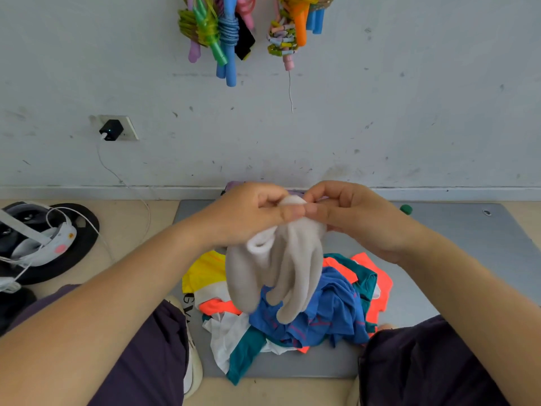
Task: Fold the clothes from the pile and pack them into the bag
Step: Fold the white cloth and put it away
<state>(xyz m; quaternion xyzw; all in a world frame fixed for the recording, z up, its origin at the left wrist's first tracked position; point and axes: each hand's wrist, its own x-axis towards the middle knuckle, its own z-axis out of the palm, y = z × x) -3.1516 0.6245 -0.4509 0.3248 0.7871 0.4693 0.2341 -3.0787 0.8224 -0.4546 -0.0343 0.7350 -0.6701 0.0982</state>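
A beige-white garment hangs bunched in the air above the pile. My left hand and my right hand both pinch its top edge, thumbs almost touching. Below it lies the pile of clothes in blue, teal, orange, yellow and white on a grey mat. A purple thing, perhaps the bag, peeks out behind my hands by the wall; most of it is hidden.
My knees in dark trousers frame the pile left and right, with a white shoe at the left. A headset with cables lies on the floor far left. A charger sits in the wall socket. Skipping ropes hang above.
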